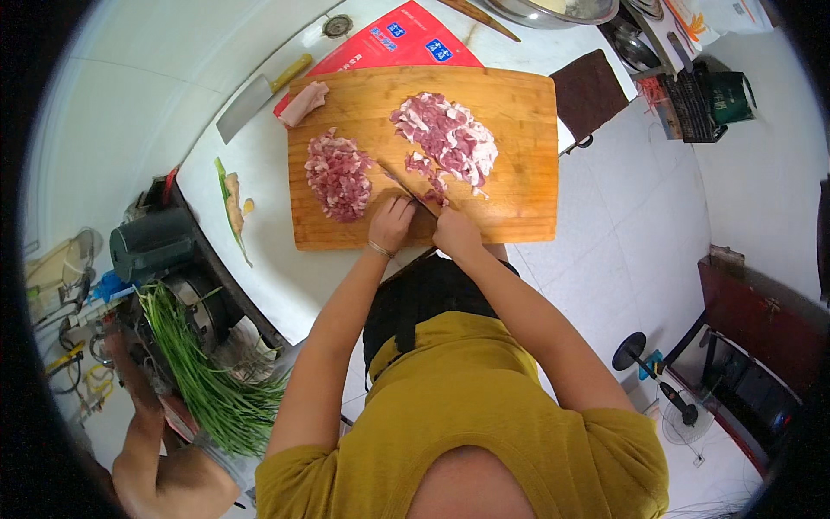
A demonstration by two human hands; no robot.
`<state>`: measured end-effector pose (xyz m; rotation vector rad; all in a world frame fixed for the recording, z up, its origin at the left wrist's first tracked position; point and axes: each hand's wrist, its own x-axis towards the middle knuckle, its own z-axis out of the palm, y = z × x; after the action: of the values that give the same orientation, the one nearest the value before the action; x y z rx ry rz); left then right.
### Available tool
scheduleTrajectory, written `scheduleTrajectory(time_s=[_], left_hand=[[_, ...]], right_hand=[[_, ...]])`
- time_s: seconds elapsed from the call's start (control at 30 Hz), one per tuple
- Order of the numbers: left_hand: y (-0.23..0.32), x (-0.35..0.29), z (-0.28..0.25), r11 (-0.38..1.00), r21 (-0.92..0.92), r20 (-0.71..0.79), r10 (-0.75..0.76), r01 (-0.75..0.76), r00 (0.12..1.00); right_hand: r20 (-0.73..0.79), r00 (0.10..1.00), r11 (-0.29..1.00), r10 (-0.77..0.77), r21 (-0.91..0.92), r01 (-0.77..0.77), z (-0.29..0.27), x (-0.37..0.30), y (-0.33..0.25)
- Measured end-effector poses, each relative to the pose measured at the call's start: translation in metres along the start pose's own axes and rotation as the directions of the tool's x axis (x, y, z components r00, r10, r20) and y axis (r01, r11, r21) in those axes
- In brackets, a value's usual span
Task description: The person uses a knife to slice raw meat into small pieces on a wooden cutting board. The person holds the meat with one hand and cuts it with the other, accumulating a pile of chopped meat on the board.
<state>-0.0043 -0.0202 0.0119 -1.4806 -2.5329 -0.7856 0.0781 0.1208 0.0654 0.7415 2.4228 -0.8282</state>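
Observation:
A wooden cutting board (519, 203) lies before me on the white table. My right hand (456, 235) grips a knife (405, 183), its blade slanting away to the left over the board. Just left of the blade, my left hand (392, 222) has its fingers curled down at the board; what is under them is hidden. A heap of diced meat (338, 177) sits on the board's left side. Sliced pink and white meat (445, 138) is spread farther right, with a few small pieces by the blade. A pale chunk of meat (305, 103) lies at the far left corner.
A cleaver (246, 105) with a yellow handle rests left of the board, with ginger (233, 203) and a green stalk nearer. A red sheet (402, 41) and a metal bowl (553, 10) are beyond. At lower left, another person's arm (134, 372) is near long green vegetables (212, 381).

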Motion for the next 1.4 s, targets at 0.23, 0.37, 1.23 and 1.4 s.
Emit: scheduleTrajectory(time_s=[0.23, 0.37, 1.23, 1.4], left_hand=[[-0.006, -0.003, 0.010, 0.995, 0.029, -0.010, 0.091, -0.091, 0.996], [-0.003, -0.007, 0.016, 0.996, -0.028, 0.018, 0.084, -0.084, 0.996], [0.009, -0.001, 0.004, 0.998, -0.058, 0.057, 0.004, 0.000, 0.998], [0.005, -0.002, 0.015, 0.996, -0.021, 0.014, 0.082, -0.082, 0.997]], right_hand=[[0.042, 0.999, 0.997, 0.022, -0.080, -0.019, 0.001, -0.022, 0.020], [0.009, 0.998, 0.996, -0.059, -0.064, 0.059, 0.006, -0.008, 0.012], [-0.102, 0.990, 0.995, -0.094, -0.032, 0.092, 0.001, -0.016, 0.017], [-0.038, 0.999, 0.999, -0.034, -0.031, 0.033, 0.003, -0.002, 0.007]])
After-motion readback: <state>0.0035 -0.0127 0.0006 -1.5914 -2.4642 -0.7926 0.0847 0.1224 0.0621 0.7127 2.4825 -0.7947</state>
